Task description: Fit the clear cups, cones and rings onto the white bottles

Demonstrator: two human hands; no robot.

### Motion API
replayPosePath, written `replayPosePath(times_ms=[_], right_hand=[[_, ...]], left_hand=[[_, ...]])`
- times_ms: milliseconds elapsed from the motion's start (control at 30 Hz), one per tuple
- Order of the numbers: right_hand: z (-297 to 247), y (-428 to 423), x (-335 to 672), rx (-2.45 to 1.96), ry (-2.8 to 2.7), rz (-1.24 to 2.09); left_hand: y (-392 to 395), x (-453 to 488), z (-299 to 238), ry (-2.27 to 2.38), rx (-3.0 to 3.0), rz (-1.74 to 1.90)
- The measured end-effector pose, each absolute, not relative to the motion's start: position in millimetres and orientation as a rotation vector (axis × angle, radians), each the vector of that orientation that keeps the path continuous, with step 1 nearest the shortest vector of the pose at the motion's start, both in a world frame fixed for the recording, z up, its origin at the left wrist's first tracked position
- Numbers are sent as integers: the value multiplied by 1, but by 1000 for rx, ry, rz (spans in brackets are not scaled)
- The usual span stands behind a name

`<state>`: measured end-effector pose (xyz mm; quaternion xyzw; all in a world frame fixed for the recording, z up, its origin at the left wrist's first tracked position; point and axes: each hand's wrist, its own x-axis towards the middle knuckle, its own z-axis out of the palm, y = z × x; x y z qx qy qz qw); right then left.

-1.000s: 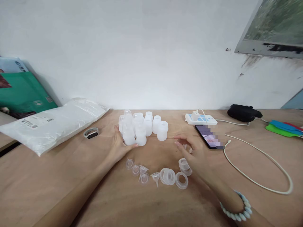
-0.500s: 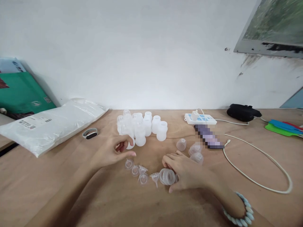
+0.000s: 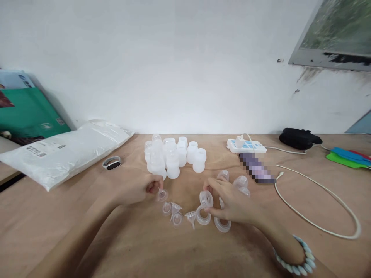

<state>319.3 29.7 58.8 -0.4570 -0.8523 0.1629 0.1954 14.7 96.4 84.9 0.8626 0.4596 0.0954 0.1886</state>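
Observation:
My left hand [image 3: 153, 186] pinches a clear silicone bottle teat [image 3: 162, 195] by its tip. My right hand [image 3: 227, 197] grips a translucent threaded screw ring [image 3: 206, 199], tilted up between thumb and fingers. Under it another screw ring [image 3: 203, 215] lies flat, and one more ring [image 3: 223, 224] is beside it to the right. Several loose teats [image 3: 177, 219] rest on the table between my hands. Behind them stands a group of small frosted white bottles [image 3: 173, 170], some topped with clear domes. Clear dome caps [image 3: 240, 182] sit past my right hand, partly hidden by it.
A white plastic parcel [image 3: 66, 152] and a wristband [image 3: 112, 163] lie on the left. To the right are a power strip [image 3: 246, 146], a blurred phone [image 3: 257, 168], a looped white cable [image 3: 319, 185] and a black case [image 3: 300, 138]. The wall closes the table's back.
My left hand has come down and closed on the leftmost teat. My right hand has lifted a screw ring from the overlapping rings and tilted it.

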Motion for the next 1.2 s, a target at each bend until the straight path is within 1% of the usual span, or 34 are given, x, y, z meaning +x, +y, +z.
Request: replayPosePath(times_ms=[67,200,300,400,533,667,867,967,1200], right_hand=[[58,30,319,-1281,-2332,452],[56,30,318,-1227,-2250,429],[56,29,315,-1163,-2207,409],[53,27,310,-1047,-2120,343],[49,23,302,-812,-2052,163],[42,24,297,-769,-2123,50],[28,31,299,-864,-2104,44],[25,33,299,-875,-2106,7],[29,29,298,-896,-2094,101]], left_hand=[[97,18,86,1234,2368,227],[92,34,69,999,1942,587],[83,51,54,889,1729,663],[73,68,49,875,1654,732],[62,85,48,898,1629,852],[52,93,47,881,1570,888],[51,97,43,717,1290,856],[52,99,35,744,1173,884],[49,104,30,818,1142,961]])
